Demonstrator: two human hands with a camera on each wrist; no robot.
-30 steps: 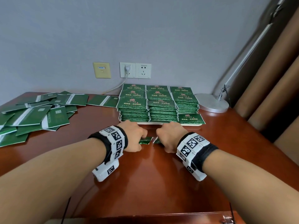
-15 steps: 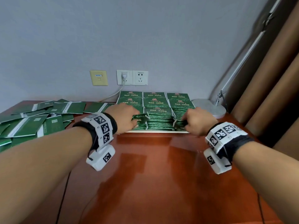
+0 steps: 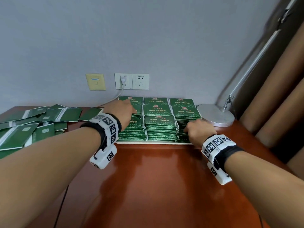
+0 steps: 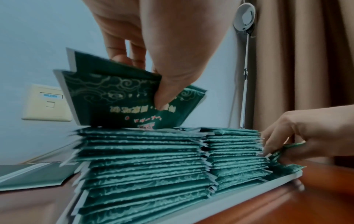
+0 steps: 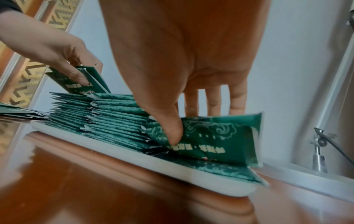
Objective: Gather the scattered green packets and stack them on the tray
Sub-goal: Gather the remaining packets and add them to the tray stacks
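A white tray (image 3: 154, 142) against the wall carries several tall stacks of green packets (image 3: 160, 127). My left hand (image 3: 134, 112) hovers over the front-left stack. In the left wrist view it pinches a few green packets (image 4: 114, 97) between thumb and fingers, and their lower edge touches the stack top. My right hand (image 3: 186, 130) is at the low front-right pile. There it pinches more green packets (image 5: 216, 142), tilted on edge just above the tray (image 5: 134, 159). Loose packets (image 3: 32, 127) lie scattered at the table's left.
A silver lamp base (image 3: 215, 114) stands right of the tray, its arm rising along the brown curtain (image 3: 279, 104). Wall sockets (image 3: 131, 81) with a plugged white cable sit behind the tray. Glossy brown tabletop (image 3: 156, 178) stretches in front.
Both hands lifted packets off the table in front of the tray and carried them forward. The left went onto the front-left stack, the right down to the front-right pile.
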